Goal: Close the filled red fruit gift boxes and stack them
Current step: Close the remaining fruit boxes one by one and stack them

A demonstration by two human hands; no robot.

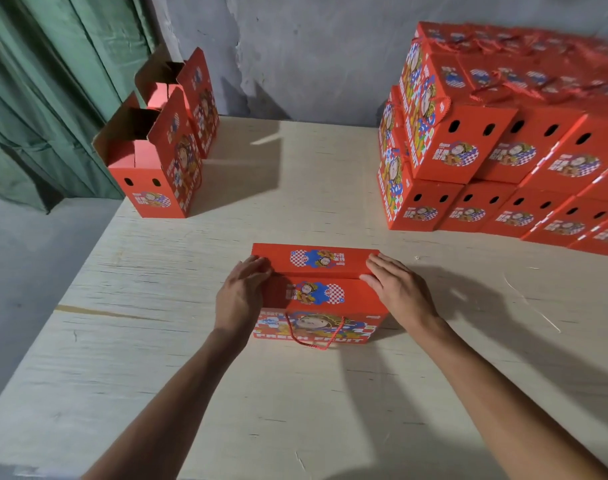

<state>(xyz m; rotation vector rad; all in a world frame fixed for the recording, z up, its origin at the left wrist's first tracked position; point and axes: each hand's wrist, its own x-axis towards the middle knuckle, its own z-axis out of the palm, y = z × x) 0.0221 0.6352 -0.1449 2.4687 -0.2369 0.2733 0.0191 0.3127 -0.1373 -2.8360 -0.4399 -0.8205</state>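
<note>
A red gift box [318,292] stands on the pale wooden bench [330,393], about midway between its left and right edges and nearer the front edge than the back; its two top flaps are folded down and meet along a seam across the lid; a red cord handle [314,336] hangs down its front face over the words "FRESH FRUIT". The left hand [241,296] lies against the left end of the box, fingers straight and flat on the lid edge, its grip loose and holding nothing; the right hand [397,289] lies on the right end in the same way, fingers stretched out across the corner of the far flap, pressing rather than clasping. Near the back left corner of the bench stand two open boxes [157,161], one behind the other, their flaps upright. Along the right side towards the back corner rises a stack of closed boxes [503,150], at least two layers high, touching one another. Behind hang a green curtain [53,98] and a grey wall [313,53].
</note>
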